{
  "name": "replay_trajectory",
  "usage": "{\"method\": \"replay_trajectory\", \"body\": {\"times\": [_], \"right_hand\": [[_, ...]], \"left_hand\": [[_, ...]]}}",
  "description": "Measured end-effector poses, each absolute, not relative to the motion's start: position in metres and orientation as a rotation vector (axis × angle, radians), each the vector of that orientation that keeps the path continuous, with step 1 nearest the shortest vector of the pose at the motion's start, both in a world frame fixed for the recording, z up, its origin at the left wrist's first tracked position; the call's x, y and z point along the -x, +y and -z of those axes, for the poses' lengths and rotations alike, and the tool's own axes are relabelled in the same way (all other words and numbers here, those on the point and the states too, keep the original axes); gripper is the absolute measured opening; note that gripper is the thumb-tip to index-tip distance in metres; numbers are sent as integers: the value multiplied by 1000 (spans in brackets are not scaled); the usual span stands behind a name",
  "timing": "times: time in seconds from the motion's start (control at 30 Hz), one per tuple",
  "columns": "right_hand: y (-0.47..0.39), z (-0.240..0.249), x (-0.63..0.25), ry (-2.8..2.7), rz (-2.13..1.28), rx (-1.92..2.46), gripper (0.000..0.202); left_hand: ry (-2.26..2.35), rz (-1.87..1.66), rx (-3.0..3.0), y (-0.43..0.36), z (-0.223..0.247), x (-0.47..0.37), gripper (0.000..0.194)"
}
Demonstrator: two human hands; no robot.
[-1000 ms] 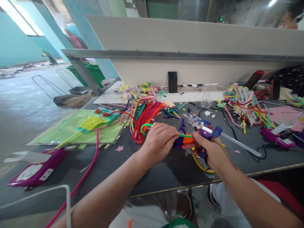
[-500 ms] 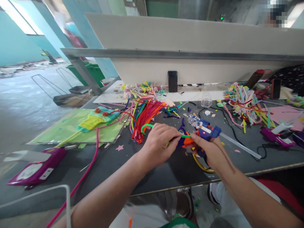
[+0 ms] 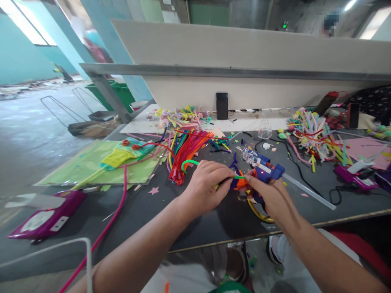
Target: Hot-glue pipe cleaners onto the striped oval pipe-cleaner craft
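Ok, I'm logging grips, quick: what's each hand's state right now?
Left hand: closed, holding a green fuzzy strip.
Right hand: closed on the strip too; whether it also grips the blue glue gun can't be told.

This is a craft workshop, set in a roomy, rough-finished hall. A long dark worktable [image 3: 201, 230], backed by a white partition [image 3: 250, 47] with a metal rail [image 3: 198, 70], carries a hot glue gun [image 3: 265, 171], bundled bright pipe cleaners [image 3: 193, 147], a pastel heap of more [image 3: 310, 134] and coloured scraps. Beyond lie a bare floor [image 3: 27, 118], long-handled dustpans [image 3: 76, 130] and a green bin [image 3: 125, 92].
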State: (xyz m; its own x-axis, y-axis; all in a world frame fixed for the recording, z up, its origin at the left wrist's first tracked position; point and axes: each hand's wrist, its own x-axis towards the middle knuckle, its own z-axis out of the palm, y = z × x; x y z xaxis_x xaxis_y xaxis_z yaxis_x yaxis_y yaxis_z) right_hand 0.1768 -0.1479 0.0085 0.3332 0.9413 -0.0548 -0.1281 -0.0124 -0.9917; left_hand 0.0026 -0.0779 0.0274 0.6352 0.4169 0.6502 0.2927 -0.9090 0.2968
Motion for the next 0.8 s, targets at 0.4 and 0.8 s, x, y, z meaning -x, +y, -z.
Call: {"method": "replay_trajectory", "body": {"times": [0.4, 0.8], "right_hand": [[-148, 0, -180, -846, -1040, 1221, 27], [-148, 2, -183, -884, -1041, 1274, 26]], "left_hand": [[456, -971, -2872, -78, -32, 2, 20], [451, -956, -2867, -75, -30, 1, 21]]}}
